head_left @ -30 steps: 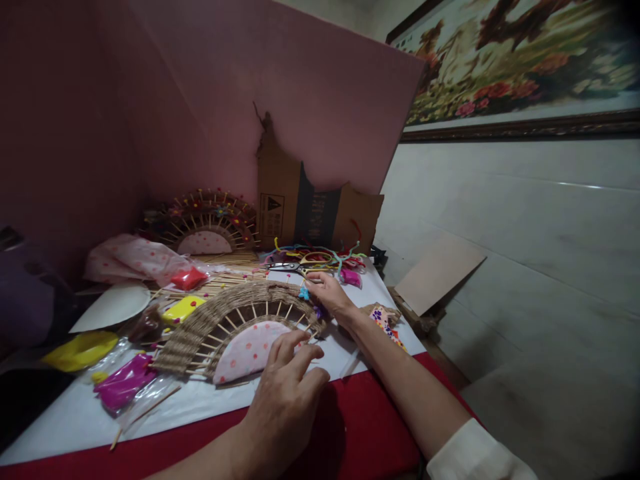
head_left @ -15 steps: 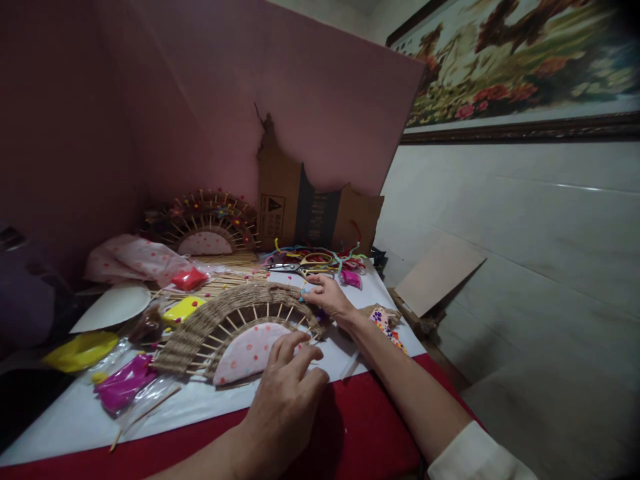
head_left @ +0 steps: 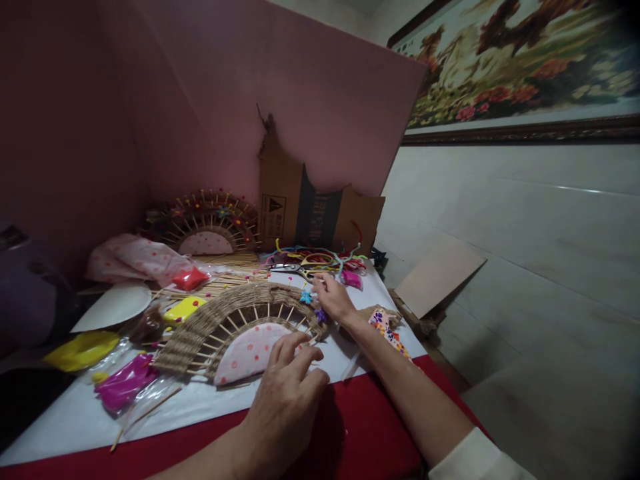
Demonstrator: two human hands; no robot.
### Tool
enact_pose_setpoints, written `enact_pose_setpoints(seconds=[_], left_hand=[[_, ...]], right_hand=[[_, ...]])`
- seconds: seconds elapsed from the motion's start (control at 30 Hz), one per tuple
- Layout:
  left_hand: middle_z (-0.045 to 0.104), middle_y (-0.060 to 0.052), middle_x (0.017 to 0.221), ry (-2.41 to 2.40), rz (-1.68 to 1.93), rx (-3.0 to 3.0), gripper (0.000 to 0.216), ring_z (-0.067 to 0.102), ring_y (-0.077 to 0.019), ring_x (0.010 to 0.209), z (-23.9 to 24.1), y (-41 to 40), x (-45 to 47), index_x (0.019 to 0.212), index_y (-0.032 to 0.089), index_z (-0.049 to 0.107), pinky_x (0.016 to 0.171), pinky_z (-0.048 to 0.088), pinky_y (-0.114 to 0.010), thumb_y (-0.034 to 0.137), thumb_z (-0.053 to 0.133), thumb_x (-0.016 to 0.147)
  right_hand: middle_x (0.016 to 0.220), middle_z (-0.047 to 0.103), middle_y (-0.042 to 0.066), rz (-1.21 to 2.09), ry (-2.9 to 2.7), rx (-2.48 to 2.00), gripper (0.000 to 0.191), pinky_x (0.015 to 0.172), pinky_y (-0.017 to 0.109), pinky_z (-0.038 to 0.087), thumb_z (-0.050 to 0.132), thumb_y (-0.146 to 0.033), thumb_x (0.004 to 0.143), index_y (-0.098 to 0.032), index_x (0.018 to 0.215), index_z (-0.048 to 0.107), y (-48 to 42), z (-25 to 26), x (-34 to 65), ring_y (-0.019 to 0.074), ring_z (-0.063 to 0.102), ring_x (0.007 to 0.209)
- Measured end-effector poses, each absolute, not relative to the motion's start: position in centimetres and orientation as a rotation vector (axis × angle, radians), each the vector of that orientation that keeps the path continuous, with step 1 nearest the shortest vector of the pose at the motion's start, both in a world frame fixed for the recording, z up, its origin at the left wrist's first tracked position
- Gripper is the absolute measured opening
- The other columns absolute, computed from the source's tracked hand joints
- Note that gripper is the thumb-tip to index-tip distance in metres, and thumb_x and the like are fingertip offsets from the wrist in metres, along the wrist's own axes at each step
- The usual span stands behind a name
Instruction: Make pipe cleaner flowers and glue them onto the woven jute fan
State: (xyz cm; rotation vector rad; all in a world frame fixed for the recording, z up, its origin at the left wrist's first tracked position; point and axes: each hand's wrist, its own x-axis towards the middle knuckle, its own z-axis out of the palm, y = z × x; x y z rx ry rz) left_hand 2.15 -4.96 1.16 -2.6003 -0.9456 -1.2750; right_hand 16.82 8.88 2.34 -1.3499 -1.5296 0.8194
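One blue flower (head_left: 306,297), at upper right of woven fan (head_left: 189,340), more exposed than half a second ago and so apparently set; beside it, right hand (head_left: 333,297), fingertips close together, grip impossible to tell; over dotted panel (head_left: 246,352), left hand (head_left: 287,390), fingers apart, nothing visibly held.
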Motion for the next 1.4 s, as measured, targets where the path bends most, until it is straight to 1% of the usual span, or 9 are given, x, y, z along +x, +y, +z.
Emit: enact_pose_setpoints(seconds=[0.1, 0.23, 0.37, 0.5, 0.67, 0.8, 1.0, 1.13, 1.4], left_hand=[[0.062, -0.008, 0.092, -0.948, -1.27, -2.601, 0.017, 0.046, -0.0282, 0.103, 1.2, -5.0, 2.2, 0.069, 0.015, 0.058, 0.082, 0.043, -0.049, 0.005, 0.05, 0.079], [0.063, -0.008, 0.09, -0.944, -1.279, -2.585, 0.017, 0.046, -0.0285, 0.103, 1.3, -5.1, 2.2, 0.068, 0.014, 0.058, 0.082, 0.044, -0.049, 0.004, 0.05, 0.08], [0.063, -0.008, 0.091, -0.944, -1.295, -2.575, 0.017, 0.047, -0.0284, 0.102, 1.3, -5.0, 2.2, 0.068, 0.014, 0.057, 0.081, 0.044, -0.049, 0.005, 0.05, 0.08], [0.063, -0.009, 0.09, -0.94, -1.292, -2.576, 0.016, 0.047, -0.0285, 0.101, 1.3, -5.0, 2.1, 0.067, 0.013, 0.057, 0.08, 0.044, -0.049, 0.005, 0.05, 0.079], [0.063, -0.009, 0.09, -0.95, -1.281, -2.6, 0.014, 0.046, -0.0286, 0.103, 1.1, -5.0, 2.1, 0.069, 0.013, 0.057, 0.083, 0.042, -0.049, 0.004, 0.052, 0.078], [0.063, -0.009, 0.091, -0.945, -1.273, -2.614, 0.014, 0.046, -0.0287, 0.105, 1.0, -5.0, 2.1, 0.07, 0.013, 0.058, 0.084, 0.042, -0.049, 0.004, 0.051, 0.079], [0.062, -0.01, 0.09, -0.922, -1.282, -2.61, 0.017, 0.046, -0.0288, 0.104, 0.9, -5.0, 2.1, 0.069, 0.013, 0.058, 0.082, 0.043, -0.048, 0.003, 0.049, 0.079], [0.062, -0.01, 0.09, -0.923, -1.265, -2.619, 0.016, 0.046, -0.0293, 0.103, 0.8, -4.9, 2.0, 0.07, 0.013, 0.058, 0.082, 0.043, -0.049, 0.003, 0.049, 0.079], [0.062, -0.01, 0.089, -0.937, -1.25, -2.629, 0.018, 0.047, -0.0289, 0.103, 0.8, -5.0, 2.0, 0.071, 0.014, 0.058, 0.082, 0.043, -0.05, 0.004, 0.047, 0.08]], right_hand=[[0.098, 0.063, 0.006, 0.686, -1.482, -1.299, 0.021, 0.079, 0.032, 0.04, 0.05, -0.031, 0.081, -0.024, 0.1, 0.055, 8.8, 3.0, 17.4, 0.0212, 0.054, 0.095], [0.081, 0.067, 0.005, 0.811, -1.446, -1.069, 0.023, 0.077, 0.032, 0.044, 0.048, -0.026, 0.077, -0.018, 0.099, 0.052, 8.8, 3.4, 17.6, 0.0178, 0.059, 0.079], [0.08, 0.068, 0.007, 0.928, -1.437, -0.988, 0.033, 0.07, 0.03, 0.044, 0.051, -0.025, 0.071, -0.014, 0.101, 0.05, 8.6, 3.6, 17.3, 0.0168, 0.061, 0.076], [0.075, 0.066, 0.005, 0.94, -1.394, -0.975, 0.036, 0.067, 0.028, 0.044, 0.06, -0.031, 0.067, -0.015, 0.099, 0.053, 8.5, 3.6, 17.2, 0.0168, 0.061, 0.072], [0.063, 0.059, 0.001, 0.805, -1.427, -1.075, 0.024, 0.061, 0.027, 0.042, 0.059, -0.039, 0.071, -0.016, 0.076, 0.057, 9.1, 3.0, 17.5, 0.0138, 0.055, 0.059], [0.073, 0.061, 0.003, 0.71, -1.527, -1.166, 0.024, 0.068, 0.028, 0.041, 0.058, -0.041, 0.073, -0.018, 0.072, 0.062, 9.8, 2.3, 17.5, 0.0168, 0.054, 0.074], [0.055, 0.05, 0.001, 0.763, -1.732, -1.243, 0.045, 0.057, 0.025, 0.035, 0.048, -0.053, 0.078, -0.017, 0.051, 0.053, 10.4, 1.1, 16.5, 0.0136, 0.044, 0.058], [0.051, 0.043, -0.002, 0.822, -1.76, -1.264, 0.049, 0.049, 0.023, 0.029, 0.042, -0.059, 0.078, -0.018, 0.052, 0.048, 10.3, 0.7, 16.0, 0.0115, 0.037, 0.052], [0.053, 0.045, -0.001, 0.873, -1.702, -1.283, 0.052, 0.051, 0.023, 0.029, 0.042, -0.066, 0.075, -0.018, 0.054, 0.047, 10.4, 0.6, 16.1, 0.0118, 0.037, 0.054]])
